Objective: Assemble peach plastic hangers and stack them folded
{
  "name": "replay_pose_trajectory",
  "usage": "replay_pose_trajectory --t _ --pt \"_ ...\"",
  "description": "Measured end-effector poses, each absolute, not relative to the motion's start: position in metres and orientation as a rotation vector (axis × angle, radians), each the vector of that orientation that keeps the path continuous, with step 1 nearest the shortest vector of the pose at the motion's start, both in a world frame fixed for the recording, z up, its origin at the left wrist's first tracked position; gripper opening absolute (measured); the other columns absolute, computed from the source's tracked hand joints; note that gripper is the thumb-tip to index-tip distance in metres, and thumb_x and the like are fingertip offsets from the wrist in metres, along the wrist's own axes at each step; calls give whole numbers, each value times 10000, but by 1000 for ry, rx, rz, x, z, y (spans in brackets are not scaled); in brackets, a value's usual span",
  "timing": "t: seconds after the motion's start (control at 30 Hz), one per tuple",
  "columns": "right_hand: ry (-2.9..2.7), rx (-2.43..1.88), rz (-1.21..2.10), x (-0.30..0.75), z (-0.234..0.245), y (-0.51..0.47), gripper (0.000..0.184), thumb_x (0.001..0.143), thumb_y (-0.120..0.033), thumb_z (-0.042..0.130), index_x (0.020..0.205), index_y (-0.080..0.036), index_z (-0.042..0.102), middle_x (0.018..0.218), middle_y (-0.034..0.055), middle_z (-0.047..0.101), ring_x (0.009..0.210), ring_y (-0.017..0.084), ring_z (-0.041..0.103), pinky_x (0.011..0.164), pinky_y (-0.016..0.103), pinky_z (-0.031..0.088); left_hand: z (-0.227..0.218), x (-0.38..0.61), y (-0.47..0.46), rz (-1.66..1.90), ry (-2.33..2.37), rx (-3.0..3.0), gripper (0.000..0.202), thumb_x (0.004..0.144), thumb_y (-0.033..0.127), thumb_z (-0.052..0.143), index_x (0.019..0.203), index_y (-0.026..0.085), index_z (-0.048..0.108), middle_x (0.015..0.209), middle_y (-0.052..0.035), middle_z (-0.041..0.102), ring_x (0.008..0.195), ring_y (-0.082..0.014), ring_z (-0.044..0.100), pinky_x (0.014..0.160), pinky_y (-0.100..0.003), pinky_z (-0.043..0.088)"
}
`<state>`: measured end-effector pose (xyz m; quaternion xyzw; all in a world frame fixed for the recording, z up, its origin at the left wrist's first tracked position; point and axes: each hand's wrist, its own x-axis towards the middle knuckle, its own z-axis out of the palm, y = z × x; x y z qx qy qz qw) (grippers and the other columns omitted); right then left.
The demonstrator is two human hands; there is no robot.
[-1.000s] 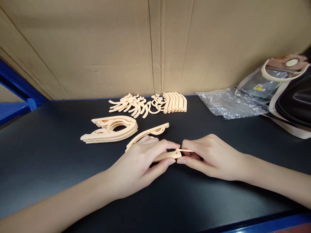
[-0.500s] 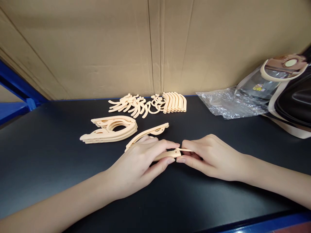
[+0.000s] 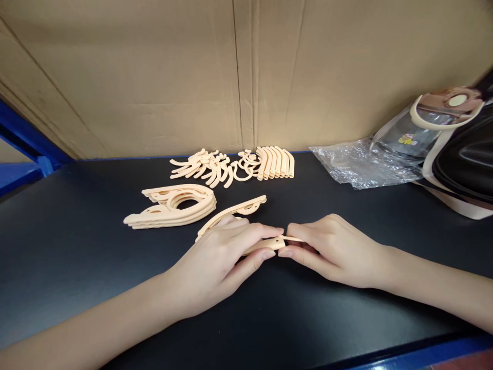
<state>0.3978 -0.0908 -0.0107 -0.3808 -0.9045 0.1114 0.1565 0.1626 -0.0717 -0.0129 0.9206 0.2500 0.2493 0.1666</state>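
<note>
My left hand [image 3: 227, 262] is closed around a beige plastic hanger arm [image 3: 265, 244], whose end with a small round hole pokes out between thumb and index finger. My right hand [image 3: 327, 250] pinches a thin beige plastic strip [image 3: 293, 238] that meets that end; its rest is hidden in the fingers. The fingertips of both hands almost touch. Just behind my left hand lies another curved beige hanger piece [image 3: 231, 209], partly covered by the fingers. A stack of folded beige hangers [image 3: 173, 218] rests on the black table to the left.
Along the back of the table [image 3: 77, 267] lie a loose pile of small curved hanger parts [image 3: 204, 165], some ring-shaped hooks [image 3: 243, 176] and a row of curved arms [image 3: 275, 163]. Clear plastic bag [image 3: 350, 164], bottle [image 3: 408, 133] and black bag [image 3: 470, 154] stand right. Cardboard [image 3: 154, 77] closes the back.
The whole view has shifted very slightly. Both hands keep the same hold, and the hanger pieces between them look unchanged.
</note>
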Motion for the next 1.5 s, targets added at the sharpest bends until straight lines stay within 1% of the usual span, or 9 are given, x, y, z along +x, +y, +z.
replay_pose_trajectory --t 0.17,0.3,0.47,0.57,0.67,0.93,1.1,1.3,1.5 --pt "-2580 -1107 293 398 -12 -91 409 1025 -441 334 760 -182 507 575 -34 453 464 92 389 485 236 251 -14 162 -71 716 722 2627 255 999 230 451 1222 237 573 923 -7 678 838 -148 611 795 -277 470" --pt "-2548 -1158 357 397 -11 -93 402 1024 -430 350 779 -176 542 580 -30 466 471 90 422 494 236 257 -14 163 -69 751 696 2624 258 993 216 463 1223 238 577 922 -2 681 841 -143 613 801 -271 467" --pt "-2475 -1235 433 395 -10 -96 377 1001 -431 417 718 -190 480 567 -51 418 469 80 367 497 239 241 -12 163 -71 735 695 2620 244 978 185 496 1204 216 583 915 3 685 839 -136 613 797 -254 457" --pt "-2453 -1246 495 394 -8 -97 354 984 -441 453 729 -196 457 570 -58 430 477 76 366 502 231 248 -13 163 -71 751 700 2620 264 981 208 504 1237 229 563 946 -5 683 874 -148 606 801 -257 451" --pt "-2453 -1254 532 394 -7 -97 353 967 -447 483 722 -201 416 568 -67 441 474 70 362 498 223 245 -14 162 -70 738 681 2617 277 985 210 502 1258 228 547 960 -6 677 861 -143 590 808 -257 443" --pt "-2431 -1253 533 392 -8 -96 401 994 -509 390 726 -210 391 557 -70 411 468 80 360 490 229 245 -10 164 -70 720 681 2623 279 983 195 513 1258 197 554 974 -7 679 863 -131 591 808 -242 437" --pt "-2437 -1296 511 391 -7 -99 364 987 -496 406 752 -220 380 559 -74 413 463 90 365 489 232 247 -12 163 -72 719 667 2619 271 972 191 533 1241 179 564 972 -1 679 867 -121 593 819 -229 426" --pt "-2457 -1302 490 391 -8 -100 341 993 -492 382 779 -226 377 574 -71 425 466 99 375 495 238 251 -9 163 -72 721 663 2593 265 970 191 538 1233 178 570 962 10 677 853 -110 587 821 -218 418" --pt "-2442 -1283 471 391 -9 -101 327 992 -473 393 777 -227 379 555 -81 401 449 95 365 481 230 248 -10 163 -72 710 686 2553 274 966 212 547 1238 187 573 979 3 682 884 -125 587 815 -230 432"
